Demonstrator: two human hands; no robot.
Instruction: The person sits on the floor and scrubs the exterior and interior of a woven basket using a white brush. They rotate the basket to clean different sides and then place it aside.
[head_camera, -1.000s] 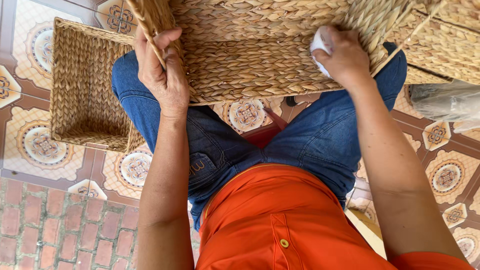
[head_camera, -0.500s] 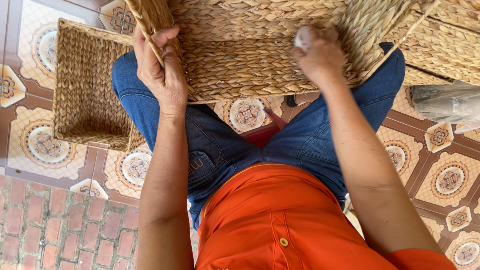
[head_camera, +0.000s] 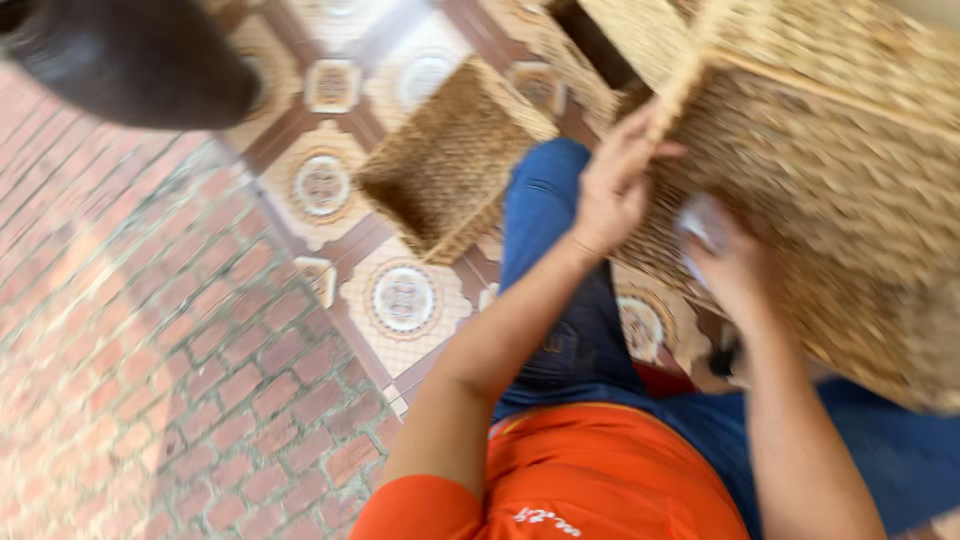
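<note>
Woven straw basket (head_camera: 840, 190) rests on lap | left hand (head_camera: 612, 185) grips its corner edge | right hand (head_camera: 735, 265) closed around white cloth (head_camera: 703, 225), pressed against basket side

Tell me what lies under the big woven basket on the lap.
Under the large tan woven straw basket show blue-jeaned legs and patterned floor tiles. The basket hides everything further beneath it.

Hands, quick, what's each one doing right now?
Left hand: gripping the corner edge of the big woven basket.
Right hand: closed on a small white object, pressed against the basket.
</note>
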